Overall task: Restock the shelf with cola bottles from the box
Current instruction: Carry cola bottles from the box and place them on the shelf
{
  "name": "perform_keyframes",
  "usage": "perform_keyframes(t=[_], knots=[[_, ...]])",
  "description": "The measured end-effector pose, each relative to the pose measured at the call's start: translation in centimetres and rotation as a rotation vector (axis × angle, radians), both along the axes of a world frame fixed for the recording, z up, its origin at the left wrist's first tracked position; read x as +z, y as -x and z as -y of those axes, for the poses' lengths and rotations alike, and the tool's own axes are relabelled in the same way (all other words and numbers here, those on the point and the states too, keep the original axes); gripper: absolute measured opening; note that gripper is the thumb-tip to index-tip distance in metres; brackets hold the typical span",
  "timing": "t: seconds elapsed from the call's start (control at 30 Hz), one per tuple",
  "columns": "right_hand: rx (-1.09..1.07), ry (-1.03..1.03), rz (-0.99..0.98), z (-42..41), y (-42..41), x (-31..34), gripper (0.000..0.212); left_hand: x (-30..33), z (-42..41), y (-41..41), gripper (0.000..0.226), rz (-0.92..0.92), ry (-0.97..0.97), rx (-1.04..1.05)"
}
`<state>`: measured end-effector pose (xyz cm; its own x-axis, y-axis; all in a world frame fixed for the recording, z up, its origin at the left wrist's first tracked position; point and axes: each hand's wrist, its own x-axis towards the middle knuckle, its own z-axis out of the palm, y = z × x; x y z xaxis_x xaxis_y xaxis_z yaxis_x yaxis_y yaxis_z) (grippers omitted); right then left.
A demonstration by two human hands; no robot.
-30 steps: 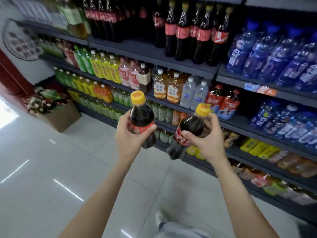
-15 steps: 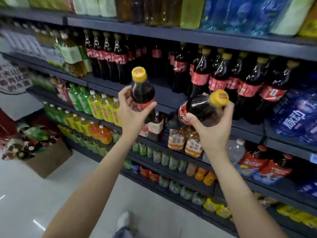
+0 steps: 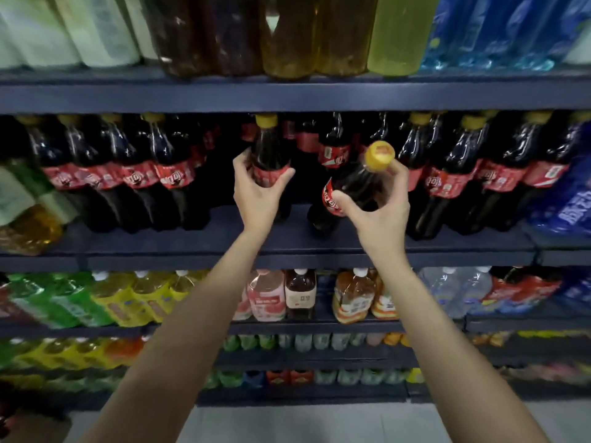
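Left hand point(image 3: 256, 195): we are gripping an upright cola bottle point(image 3: 268, 155) round its red label, in the gap on the shelf point(image 3: 192, 241).
Right hand point(image 3: 380, 206): we are clasping a second bottle point(image 3: 348, 190), tilted, yellow cap toward us, base touching the shelf.
Neighbours: cola rows point(image 3: 128, 174) are flanking both sides.

The cola bottles point(image 3: 348, 187) are clear glossy plastic over dark liquid, each catching bright highlights, wrapped in a shiny red film label point(image 3: 331, 199) and topped with a smooth yellow plastic cap point(image 3: 380, 156). The shelf point(image 3: 287, 97) they stand on looks like painted metal in a dull, matt dark blue with no shine along its front edge. Down below, the pale floor point(image 3: 303, 423) appears smooth and tiled, and the neighbouring drinks point(image 3: 268, 295) sit in the same glossy transparent plastic.
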<state>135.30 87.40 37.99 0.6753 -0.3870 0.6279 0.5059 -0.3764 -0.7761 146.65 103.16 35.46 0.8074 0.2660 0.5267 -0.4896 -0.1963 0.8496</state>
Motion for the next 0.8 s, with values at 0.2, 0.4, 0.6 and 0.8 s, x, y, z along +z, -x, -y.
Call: perform_keyframes(t=[0.2, 0.4, 0.6, 0.8], knots=[[-0.078, 0.069, -0.039, -1.0, -3.8, 0.4, 0.062, -0.4, 1.4, -4.5, 0.081, -0.063, -0.027, -0.047], [-0.127, 0.092, -0.066, -1.5, -6.1, -0.1, 0.062, -1.2, 1.9, -6.1, 0.084, -0.050, -0.072, -0.054], [-0.096, 0.187, -0.209, -1.6, -7.4, -3.1, 0.101, -4.2, 1.1, -6.3, 0.097, -0.112, -0.404, -0.025], [-0.236, 0.152, -0.306, -1.6, -7.6, -5.9, 0.099, -4.3, 1.3, -7.3, 0.092, -0.183, -0.370, -0.007]])
